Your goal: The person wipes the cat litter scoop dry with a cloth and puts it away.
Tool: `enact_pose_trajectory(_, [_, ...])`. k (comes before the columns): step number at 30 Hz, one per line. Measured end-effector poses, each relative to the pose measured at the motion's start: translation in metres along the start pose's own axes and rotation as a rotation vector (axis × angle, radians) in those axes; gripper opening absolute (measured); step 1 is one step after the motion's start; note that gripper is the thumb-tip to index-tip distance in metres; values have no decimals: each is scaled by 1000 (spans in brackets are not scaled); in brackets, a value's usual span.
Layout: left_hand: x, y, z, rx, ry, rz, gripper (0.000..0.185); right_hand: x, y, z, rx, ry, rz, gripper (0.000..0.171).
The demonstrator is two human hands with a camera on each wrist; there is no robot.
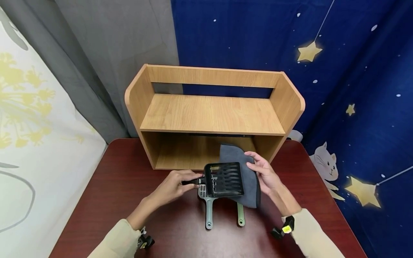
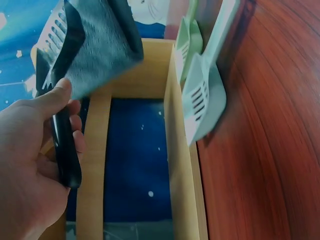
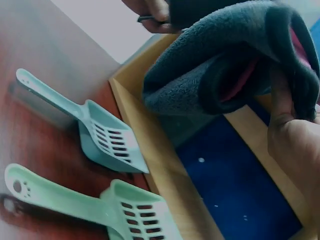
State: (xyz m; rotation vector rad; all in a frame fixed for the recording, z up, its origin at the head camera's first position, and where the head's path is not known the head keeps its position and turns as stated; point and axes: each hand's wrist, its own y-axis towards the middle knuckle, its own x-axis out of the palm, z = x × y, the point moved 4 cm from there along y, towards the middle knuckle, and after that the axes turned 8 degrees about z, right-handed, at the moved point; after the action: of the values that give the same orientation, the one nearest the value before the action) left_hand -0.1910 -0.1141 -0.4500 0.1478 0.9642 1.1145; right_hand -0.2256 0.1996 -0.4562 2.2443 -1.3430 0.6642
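Observation:
My left hand [image 1: 188,180] grips the handle of a black slotted scoop [image 1: 224,179], held just above the table in front of the shelf. In the left wrist view the fingers of that hand [image 2: 35,145] curl round the black handle [image 2: 66,150]. My right hand [image 1: 258,168] holds a grey cloth [image 1: 250,179] against the scoop's right side and underside. The right wrist view shows the cloth [image 3: 220,70] bunched in my right hand [image 3: 295,145].
Two pale scoops lie on the dark red table [image 1: 113,200] under my hands: a grey-blue scoop [image 1: 208,209] and a green scoop [image 1: 240,216]. A wooden two-level shelf [image 1: 213,114] stands at the back, against a grey and a blue starry curtain.

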Motion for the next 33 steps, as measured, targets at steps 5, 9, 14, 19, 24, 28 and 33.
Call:
enact_pose_trajectory(5, [-7, -5, -6, -69, 69, 3, 39, 2, -10, -21, -25, -10, -17, 43])
enact_pose_trajectory(9, [-10, -8, -8, -88, 113, 5, 36, 6, -15, -30, -44, -42, -14, 46])
enact_pose_trajectory(14, [-15, -9, -9, -88, 172, 12, 35, 7, -19, -38, -105, -195, 102, 48])
enact_pose_trajectory(19, [-21, -6, -8, -97, 196, 3, 31, 9, -26, -47, -179, -391, 211, 47])
enact_pose_trajectory(24, [-25, -3, -2, -146, 210, 21, 24, 21, -32, -49, -308, -599, 341, 42])
enact_pose_trajectory(28, [-23, -2, 3, -233, 208, 23, 16, 37, -38, -39, -434, -798, 396, 40])
enact_pose_trajectory(33, [-17, 3, 8, -319, 178, 27, 14, 54, -38, -15, -537, -910, 374, 40])
